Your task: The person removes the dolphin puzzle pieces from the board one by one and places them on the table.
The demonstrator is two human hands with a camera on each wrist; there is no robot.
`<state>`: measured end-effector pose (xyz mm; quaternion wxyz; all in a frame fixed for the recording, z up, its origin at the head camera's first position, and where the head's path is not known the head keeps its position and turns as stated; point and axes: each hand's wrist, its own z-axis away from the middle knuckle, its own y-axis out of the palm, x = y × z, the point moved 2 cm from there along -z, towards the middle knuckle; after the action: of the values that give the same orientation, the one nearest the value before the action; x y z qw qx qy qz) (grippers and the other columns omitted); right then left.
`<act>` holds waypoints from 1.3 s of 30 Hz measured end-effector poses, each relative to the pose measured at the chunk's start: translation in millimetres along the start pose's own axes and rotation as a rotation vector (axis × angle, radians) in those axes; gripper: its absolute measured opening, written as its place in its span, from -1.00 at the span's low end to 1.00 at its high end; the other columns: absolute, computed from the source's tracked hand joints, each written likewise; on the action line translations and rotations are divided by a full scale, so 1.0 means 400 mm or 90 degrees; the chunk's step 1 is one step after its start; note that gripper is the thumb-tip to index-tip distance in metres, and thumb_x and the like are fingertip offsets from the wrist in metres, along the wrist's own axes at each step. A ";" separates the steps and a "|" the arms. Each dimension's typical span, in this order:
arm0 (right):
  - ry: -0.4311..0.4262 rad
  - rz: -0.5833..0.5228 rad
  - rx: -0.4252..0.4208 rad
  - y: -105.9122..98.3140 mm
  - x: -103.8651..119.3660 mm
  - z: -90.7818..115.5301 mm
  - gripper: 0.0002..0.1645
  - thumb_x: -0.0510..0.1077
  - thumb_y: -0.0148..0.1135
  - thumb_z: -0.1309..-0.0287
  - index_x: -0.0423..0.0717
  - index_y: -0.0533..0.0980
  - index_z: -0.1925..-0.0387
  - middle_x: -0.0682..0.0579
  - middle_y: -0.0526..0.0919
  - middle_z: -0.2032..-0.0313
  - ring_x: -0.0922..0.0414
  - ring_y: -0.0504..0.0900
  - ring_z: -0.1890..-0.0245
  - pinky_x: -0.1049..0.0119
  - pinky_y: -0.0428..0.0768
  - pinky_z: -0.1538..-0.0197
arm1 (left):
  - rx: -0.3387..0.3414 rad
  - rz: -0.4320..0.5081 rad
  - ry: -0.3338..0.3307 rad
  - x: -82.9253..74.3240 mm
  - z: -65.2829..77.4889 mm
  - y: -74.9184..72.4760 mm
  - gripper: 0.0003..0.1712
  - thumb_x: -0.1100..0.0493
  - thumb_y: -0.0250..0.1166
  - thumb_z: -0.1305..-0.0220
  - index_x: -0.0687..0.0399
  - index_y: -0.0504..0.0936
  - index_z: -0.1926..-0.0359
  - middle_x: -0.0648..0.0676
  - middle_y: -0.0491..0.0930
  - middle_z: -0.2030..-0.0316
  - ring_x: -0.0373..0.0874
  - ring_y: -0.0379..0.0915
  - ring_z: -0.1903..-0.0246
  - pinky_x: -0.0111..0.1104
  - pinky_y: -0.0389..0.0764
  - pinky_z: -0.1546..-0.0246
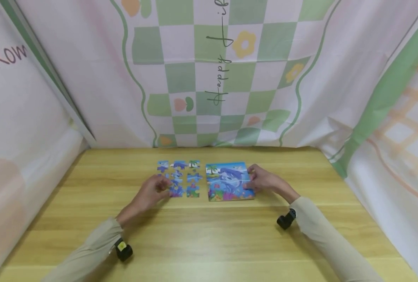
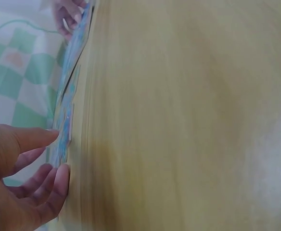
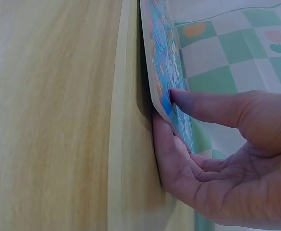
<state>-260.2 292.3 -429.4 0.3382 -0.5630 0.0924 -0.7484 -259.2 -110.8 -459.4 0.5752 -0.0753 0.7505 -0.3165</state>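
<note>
Loose jigsaw puzzle pieces (image 1: 193, 178) lie spread in rough rows on the table, printed in blue, purple and green. My left hand (image 1: 155, 190) is over the left side of these pieces, hiding some. In the left wrist view its thumb and fingers stand apart, with fingertips right by the pieces (image 2: 66, 130). To the right lies a square dolphin picture board (image 1: 226, 180) with a palm tree and coral. My right hand (image 1: 263, 178) grips the board's right edge, thumb on top and fingers beneath; the right wrist view shows this edge raised off the table.
The light wooden table (image 1: 209, 243) reaches back to a hanging cloth (image 1: 223, 78) with green and white checks. More white printed cloth hangs on the left (image 1: 26, 117) and right (image 1: 399, 156). Black wrist cameras (image 1: 124, 250) sit on both sleeves.
</note>
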 end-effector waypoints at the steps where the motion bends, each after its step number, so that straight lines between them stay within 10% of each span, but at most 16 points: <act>1: 0.001 0.003 -0.002 0.000 -0.002 -0.001 -0.17 -0.27 0.33 -0.37 -0.52 0.05 -0.39 -0.24 0.43 0.10 0.07 0.55 0.29 0.18 0.74 0.12 | -0.001 0.001 -0.001 -0.001 -0.001 0.002 -0.70 0.46 0.44 -0.18 0.35 0.65 0.05 0.26 0.64 0.07 0.04 0.59 0.12 -0.14 0.72 0.00; 17: 0.014 -0.039 -0.027 0.004 -0.019 0.008 -0.18 -0.24 0.32 -0.37 -0.51 0.10 -0.41 -0.27 0.48 0.06 0.02 0.62 0.23 0.14 0.73 0.11 | 0.029 -0.020 0.070 -0.065 -0.075 -0.006 -0.69 0.39 0.39 -0.32 0.39 0.62 -0.05 0.36 0.64 0.00 0.18 0.63 0.05 -0.10 0.76 0.05; 39: 0.020 -0.161 -0.019 -0.014 -0.036 -0.004 -0.46 -0.32 0.08 -0.50 -0.55 0.23 -0.35 -0.19 0.65 0.11 0.18 0.66 0.35 0.32 0.77 0.27 | 0.147 0.037 0.075 -0.164 -0.205 0.137 -0.72 0.29 0.29 -0.47 0.30 0.61 -0.12 0.22 0.67 -0.01 0.06 0.63 -0.01 -0.19 0.72 -0.05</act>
<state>-261.8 304.9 -438.1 0.2309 -0.5636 0.0370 -0.7922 -298.6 -4.4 -425.5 0.5439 0.0320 0.7433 -0.3882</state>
